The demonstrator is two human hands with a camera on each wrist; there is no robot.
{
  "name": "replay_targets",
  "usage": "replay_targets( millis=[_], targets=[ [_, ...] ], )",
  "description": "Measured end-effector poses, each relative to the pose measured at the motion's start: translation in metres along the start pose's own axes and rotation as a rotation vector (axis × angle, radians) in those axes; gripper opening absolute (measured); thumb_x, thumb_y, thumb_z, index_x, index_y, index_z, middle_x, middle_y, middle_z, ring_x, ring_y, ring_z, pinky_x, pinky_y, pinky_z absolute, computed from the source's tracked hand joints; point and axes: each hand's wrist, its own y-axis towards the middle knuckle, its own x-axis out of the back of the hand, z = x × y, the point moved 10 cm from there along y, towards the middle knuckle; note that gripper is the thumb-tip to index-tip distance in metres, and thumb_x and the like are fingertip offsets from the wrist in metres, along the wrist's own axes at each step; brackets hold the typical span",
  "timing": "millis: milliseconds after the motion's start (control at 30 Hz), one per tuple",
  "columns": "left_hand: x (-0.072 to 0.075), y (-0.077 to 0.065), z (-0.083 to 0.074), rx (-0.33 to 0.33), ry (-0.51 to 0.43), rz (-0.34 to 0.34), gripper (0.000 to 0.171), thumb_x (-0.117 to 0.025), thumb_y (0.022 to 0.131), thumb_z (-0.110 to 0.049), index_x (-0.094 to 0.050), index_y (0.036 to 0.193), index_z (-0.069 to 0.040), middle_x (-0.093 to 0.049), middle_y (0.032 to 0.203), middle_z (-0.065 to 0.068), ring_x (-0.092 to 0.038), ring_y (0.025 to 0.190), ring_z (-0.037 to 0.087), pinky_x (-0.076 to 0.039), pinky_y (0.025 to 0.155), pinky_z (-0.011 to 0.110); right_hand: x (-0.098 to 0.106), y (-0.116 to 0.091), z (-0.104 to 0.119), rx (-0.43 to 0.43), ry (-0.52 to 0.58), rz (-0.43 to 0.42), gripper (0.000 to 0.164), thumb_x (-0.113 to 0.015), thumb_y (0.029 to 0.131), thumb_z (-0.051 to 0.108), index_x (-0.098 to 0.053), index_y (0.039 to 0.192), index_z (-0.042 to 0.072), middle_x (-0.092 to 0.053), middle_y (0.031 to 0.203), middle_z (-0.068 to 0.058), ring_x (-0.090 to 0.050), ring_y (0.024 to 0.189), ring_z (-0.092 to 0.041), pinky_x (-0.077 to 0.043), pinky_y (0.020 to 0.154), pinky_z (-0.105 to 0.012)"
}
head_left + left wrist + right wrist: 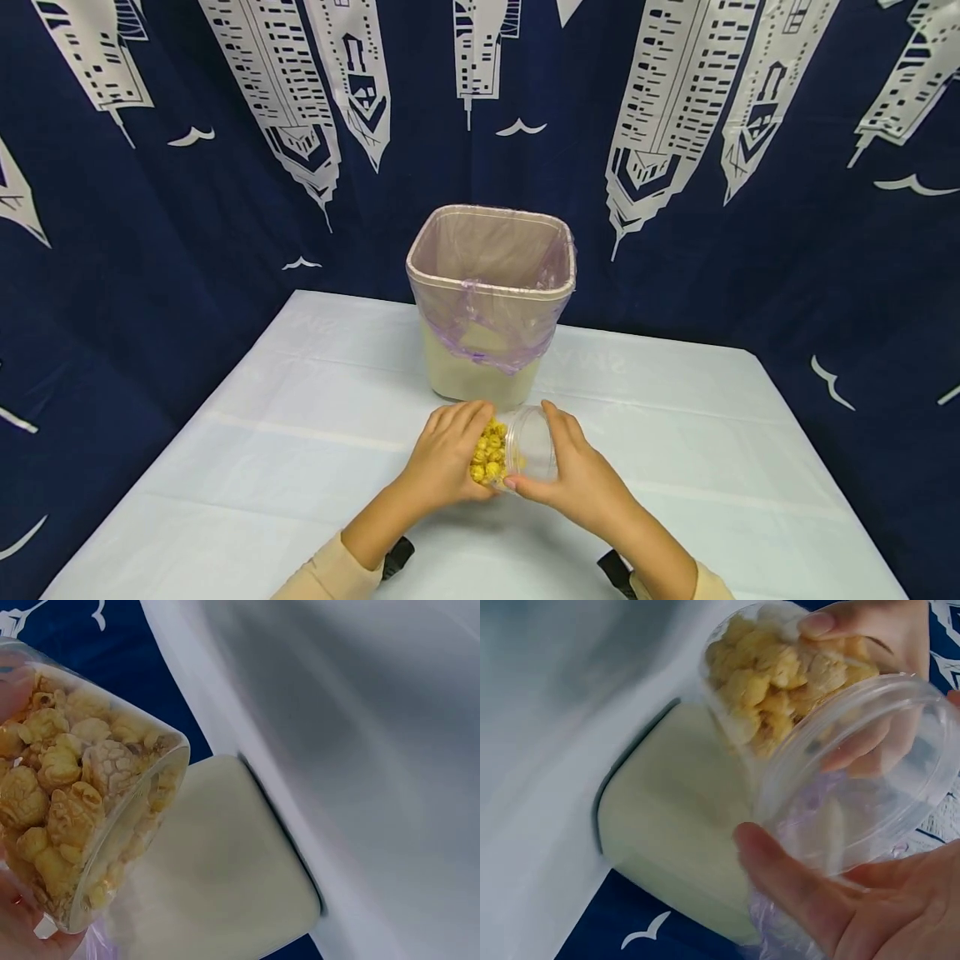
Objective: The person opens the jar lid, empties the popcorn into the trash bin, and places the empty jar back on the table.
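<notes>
A clear plastic jar (pixel 490 452) of yellow popcorn lies sideways over the table, low in the head view. My left hand (pixel 447 454) grips it from the left. The left wrist view shows the popcorn (pixel 60 802) through its wall. On the right, my right hand (pixel 592 479) holds a clear round piece, seemingly a lid (pixel 534 446), between thumb and fingers. Its ringed edge meets the jar's right end in the head view. In the right wrist view the thumb (pixel 780 870) lies at its rim. I cannot tell whether it is screwed onto the jar.
Just beyond my hands stands a cream waste bin (pixel 480 379), lined with a purple translucent bag (pixel 498 325) folded over its rim. A white cloth covers the table (pixel 300 417). Behind hangs a dark blue curtain (pixel 510 175) with white building prints.
</notes>
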Motion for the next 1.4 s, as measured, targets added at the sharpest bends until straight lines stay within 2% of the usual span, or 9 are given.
replay_targets(
  millis=[267,433,567,667,800,933,1167,1267,1400],
  targets=[
    [-0.003,0.0,0.002,0.0,-0.011,0.057,0.101,-0.082,0.046,-0.051,-0.042,0.127,-0.005,-0.046,0.126,0.01,-0.041,0.115,0.025,-0.03,0.097,0.04,0.003,-0.003,0.021,0.4,-0.108,0.018,0.105,-0.079,0.061,0.043,-0.02,0.142,0.013,-0.026,0.141,-0.009,-0.036,0.121,-0.028,-0.043,0.087,-0.041],
    [-0.003,0.001,0.002,-0.004,-0.023,0.06,0.101,-0.082,0.045,-0.051,-0.042,0.126,-0.006,-0.047,0.126,0.01,-0.041,0.115,0.025,-0.031,0.097,0.041,0.004,-0.008,0.027,0.538,-0.213,0.04,0.106,-0.082,0.059,0.036,-0.019,0.143,0.019,-0.018,0.147,-0.004,-0.028,0.126,-0.036,-0.044,0.086,-0.044],
    [-0.003,0.002,0.003,-0.002,-0.026,0.05,0.101,-0.082,0.045,-0.052,-0.042,0.126,-0.006,-0.047,0.125,0.01,-0.041,0.115,0.026,-0.032,0.096,0.041,0.004,-0.008,0.024,0.48,-0.174,0.062,0.113,-0.081,0.059,0.04,-0.011,0.145,0.017,-0.008,0.149,-0.005,-0.024,0.128,-0.037,-0.044,0.086,-0.046],
    [-0.001,0.002,0.004,0.002,-0.028,0.031,0.099,-0.082,0.045,-0.051,-0.043,0.125,-0.007,-0.047,0.124,0.01,-0.042,0.114,0.025,-0.032,0.096,0.042,0.007,-0.004,0.015,0.289,-0.092,0.051,0.11,-0.071,0.067,0.053,-0.004,0.145,0.012,-0.006,0.148,-0.012,-0.025,0.127,-0.036,-0.041,0.087,-0.05],
    [0.0,0.002,0.004,0.009,-0.018,0.006,0.097,-0.082,0.045,-0.049,-0.044,0.123,-0.006,-0.048,0.123,0.01,-0.042,0.112,0.024,-0.032,0.095,0.041,0.009,-0.001,-0.001,-0.005,-0.049,0.038,0.101,-0.048,0.077,0.066,-0.007,0.143,0.002,-0.02,0.142,-0.023,-0.038,0.118,-0.041,-0.041,0.084,-0.054],
    [0.001,0.002,0.003,0.01,-0.007,0.002,0.097,-0.082,0.045,-0.049,-0.044,0.123,-0.005,-0.047,0.123,0.01,-0.042,0.112,0.024,-0.031,0.096,0.041,0.002,0.0,-0.007,-0.146,-0.051,0.095,0.104,-0.04,0.076,0.072,-0.012,0.14,-0.005,-0.031,0.134,-0.029,-0.049,0.104,-0.045,-0.045,0.077,-0.054],
    [0.0,0.004,0.003,0.013,0.003,0.031,0.101,-0.082,0.045,-0.05,-0.042,0.126,-0.006,-0.046,0.125,0.011,-0.04,0.115,0.025,-0.03,0.097,0.041,-0.002,0.001,-0.009,-0.12,0.02,0.077,0.102,-0.056,0.071,0.066,-0.015,0.142,0.005,-0.037,0.131,-0.018,-0.052,0.101,-0.034,-0.047,0.074,-0.049],
    [0.0,0.004,0.003,0.012,0.012,0.042,0.101,-0.082,0.044,-0.051,-0.042,0.126,-0.006,-0.045,0.125,0.01,-0.04,0.115,0.025,-0.03,0.097,0.041,-0.001,0.001,-0.005,-0.023,0.034,0.072,0.103,-0.064,0.068,0.061,-0.014,0.143,0.011,-0.032,0.135,-0.013,-0.049,0.106,-0.03,-0.046,0.079,-0.047],
    [-0.001,0.003,0.004,0.012,0.012,0.058,0.102,-0.082,0.045,-0.051,-0.042,0.127,-0.006,-0.046,0.126,0.01,-0.041,0.115,0.025,-0.03,0.097,0.041,0.002,0.001,0.007,0.187,-0.014,0.062,0.106,-0.075,0.064,0.049,-0.014,0.144,0.015,-0.027,0.139,-0.01,-0.042,0.115,-0.03,-0.044,0.085,-0.046]
  ],
)
